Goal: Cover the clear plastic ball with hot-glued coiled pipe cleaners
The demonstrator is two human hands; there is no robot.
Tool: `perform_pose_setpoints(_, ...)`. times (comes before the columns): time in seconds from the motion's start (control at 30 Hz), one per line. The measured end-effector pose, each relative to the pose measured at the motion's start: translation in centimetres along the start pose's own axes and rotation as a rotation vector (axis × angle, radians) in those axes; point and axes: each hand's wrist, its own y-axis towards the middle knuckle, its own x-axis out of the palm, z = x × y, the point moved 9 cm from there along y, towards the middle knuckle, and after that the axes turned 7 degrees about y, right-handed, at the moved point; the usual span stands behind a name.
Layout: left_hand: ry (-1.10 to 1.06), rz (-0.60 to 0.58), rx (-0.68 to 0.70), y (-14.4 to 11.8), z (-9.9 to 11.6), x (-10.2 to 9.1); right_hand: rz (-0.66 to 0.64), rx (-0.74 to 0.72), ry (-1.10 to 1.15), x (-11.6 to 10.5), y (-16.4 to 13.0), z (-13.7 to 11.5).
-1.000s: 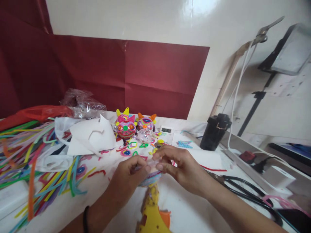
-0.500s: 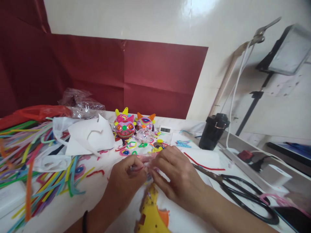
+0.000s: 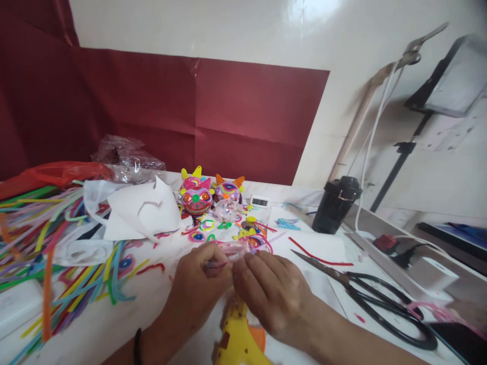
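My left hand is closed in a pinch, with a thin purplish-pink edge showing between thumb and forefinger. Against it, fingertips meeting, is my right hand, its fingers folded down and closed. What they grip between them is mostly hidden. Just beyond the fingers lies a see-through pinkish piece; I cannot tell whether it is part of what I hold. Below the hands, a yellow glue gun with an orange trigger points away from me, its tip close under my fingers.
Large black-handled scissors lie at the right, near a red pipe cleaner. Many coloured pipe cleaners and cut white paper cover the left. Decorated masks stand at the back, a black bottle to their right.
My right hand has dropped slightly, and its fingers have folded in against the left, closing the gap seen earlier. The left hand has barely moved. More coloured pieces show beyond the hands.
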Motion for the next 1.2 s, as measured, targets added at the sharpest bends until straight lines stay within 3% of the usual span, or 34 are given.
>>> perform_pose_setpoints(0.1, -0.058, 0.003, -0.048, 0.1, -0.4, -0.5, 0.059, 0.076, 0.027, -0.4, -0.1, 1.6)
perform_pose_setpoints(0.23, -0.1, 0.033, -0.114, 0.3, -0.8, -1.4, 0.118, 0.289, 0.206, -1.5, -0.2, 5.0)
perform_pose_setpoints(0.37, -0.127, 0.021, -0.139, 0.5, -1.0, -1.1, 0.102, 0.376, 0.398, -1.6, -0.1, 5.9)
perform_pose_setpoints(0.47, -0.142, 0.014, -0.131, 0.5, -0.8, -0.7, 0.082, 0.338, 0.441, -0.9, 0.1, 4.9)
perform_pose_setpoints(0.73, -0.044, 0.033, -0.078, 0.2, -0.6, -0.6, 0.053, 0.167, 0.177, 0.3, 0.2, 2.2)
perform_pose_setpoints(0.87, 0.01, 0.037, -0.043, 0.0, -0.5, -0.4, -0.03, 0.132, 0.132, 0.8, 0.2, 1.5)
perform_pose_setpoints(1.2, 0.105, -0.006, -0.019, -0.2, 0.0, 0.2, -0.061, 0.033, -0.026, 0.7, 0.2, -0.4)
